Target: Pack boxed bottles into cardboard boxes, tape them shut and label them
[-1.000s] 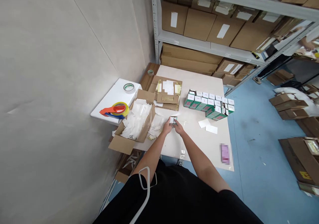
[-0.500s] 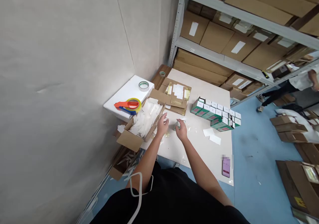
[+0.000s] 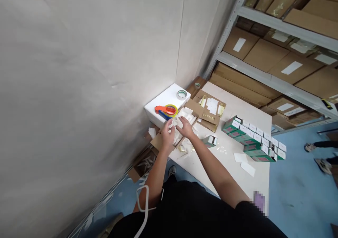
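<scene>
A person's left hand and right hand, fingers loosely parted and any grip unclear, hover at white packets in an open carton left of a green-and-white box, where light fingertip pinches should limit snags.

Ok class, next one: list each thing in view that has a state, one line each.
Brown cardboard box of white packets: open
Single green-and-white carton: seemingly open at one end
Grouped green-and-white cartons: close together, some flaps raised
Clear tape roll: lying flat
Orange-and-blue tape dispenser: lying down
Two white paper slips: flat
Right hand: fingers spread
Left hand: fingers bent, grip unclear
</scene>
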`<state>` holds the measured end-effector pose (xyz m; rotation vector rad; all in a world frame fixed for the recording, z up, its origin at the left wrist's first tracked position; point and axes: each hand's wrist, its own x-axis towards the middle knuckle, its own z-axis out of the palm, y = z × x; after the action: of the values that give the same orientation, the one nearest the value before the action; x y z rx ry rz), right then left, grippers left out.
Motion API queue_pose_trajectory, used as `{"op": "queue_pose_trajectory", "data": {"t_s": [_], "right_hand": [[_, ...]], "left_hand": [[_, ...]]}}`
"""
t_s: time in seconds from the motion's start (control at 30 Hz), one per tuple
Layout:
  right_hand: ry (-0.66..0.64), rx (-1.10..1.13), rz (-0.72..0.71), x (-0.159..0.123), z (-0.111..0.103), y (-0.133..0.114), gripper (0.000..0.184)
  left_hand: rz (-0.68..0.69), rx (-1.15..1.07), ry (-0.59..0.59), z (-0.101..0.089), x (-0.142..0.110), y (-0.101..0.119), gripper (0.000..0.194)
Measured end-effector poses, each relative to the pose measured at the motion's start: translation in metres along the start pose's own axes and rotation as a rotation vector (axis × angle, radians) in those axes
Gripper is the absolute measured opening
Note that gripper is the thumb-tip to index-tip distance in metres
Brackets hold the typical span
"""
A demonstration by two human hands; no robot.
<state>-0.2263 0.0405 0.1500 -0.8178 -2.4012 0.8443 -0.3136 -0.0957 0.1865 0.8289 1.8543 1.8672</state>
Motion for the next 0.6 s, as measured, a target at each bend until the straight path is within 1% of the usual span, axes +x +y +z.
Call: {"op": "queue_pose_trajectory", "data": {"t_s": [0.07, 0.17, 0.27, 0.33, 0.4, 0.47, 0.53, 0.6], "right_hand": [[-0.033, -0.009, -0.052, 0.027, 0.016, -0.014, 0.061], [-0.064, -0.057, -0.075, 0.059, 0.039, -0.03, 0.061], [-0.117, -0.165, -0.056, 0.077, 0.054, -0.039, 0.053], [-0.149, -0.244, -0.02, 0.083, 0.059, -0.043, 0.045], [-0.178, -0.298, 0.027, 0.087, 0.06, -0.045, 0.037], [-0.193, -0.311, 0.045, 0.088, 0.055, -0.047, 0.031], [-0.167, -0.293, 0.032, 0.086, 0.047, -0.048, 0.031], [-0.108, -0.267, 0.014, 0.08, 0.035, -0.047, 0.032]], "left_hand": [[-0.008, 0.01, 0.047, -0.021, -0.001, 0.001, 0.045], [-0.017, 0.05, 0.126, -0.045, -0.005, 0.001, 0.044], [-0.04, 0.073, 0.183, -0.061, -0.009, 0.0, 0.041], [-0.047, 0.069, 0.202, -0.067, -0.01, -0.002, 0.041], [-0.046, 0.067, 0.214, -0.07, -0.01, -0.003, 0.04], [-0.036, 0.067, 0.227, -0.071, -0.009, -0.003, 0.039], [-0.019, 0.068, 0.232, -0.07, -0.008, -0.002, 0.039], [-0.001, 0.074, 0.24, -0.067, -0.006, 0.0, 0.039]]}}
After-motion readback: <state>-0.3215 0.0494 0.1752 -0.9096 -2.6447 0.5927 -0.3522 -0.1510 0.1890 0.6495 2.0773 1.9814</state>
